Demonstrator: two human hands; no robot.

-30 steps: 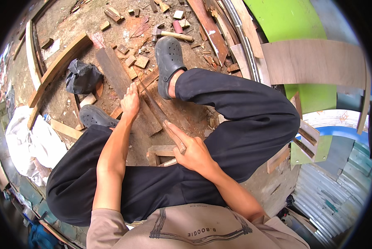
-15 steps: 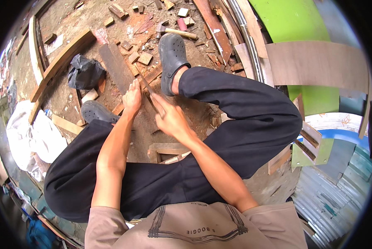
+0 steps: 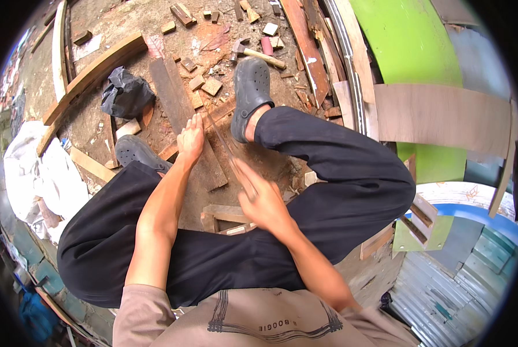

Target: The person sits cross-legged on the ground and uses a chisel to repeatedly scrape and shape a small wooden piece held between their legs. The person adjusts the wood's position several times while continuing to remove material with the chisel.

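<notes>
A long brown wooden board (image 3: 171,87) lies between my feet, resting across a narrower strip of wood (image 3: 222,111). My left hand (image 3: 190,139) is closed over the board's edge and presses on it. My right hand (image 3: 263,202) grips the handle end of a handsaw (image 3: 223,144), whose thin blade shows nearly edge-on and slants up and left beside the board. The handle is mostly hidden by my fingers and slightly blurred. Where the blade meets the wood cannot be made out clearly.
A hammer (image 3: 259,55) lies past my right clog (image 3: 251,87), near small wood blocks (image 3: 211,86). A black plastic bag (image 3: 126,93) and a curved timber (image 3: 97,72) are at left. Below my hands sits a small wooden frame (image 3: 227,213). Sheets and corrugated metal (image 3: 444,289) stand right.
My right hand has drawn the handsaw back toward my body and slightly right. The left hand stays on the board. The whole view has shifted a little.
</notes>
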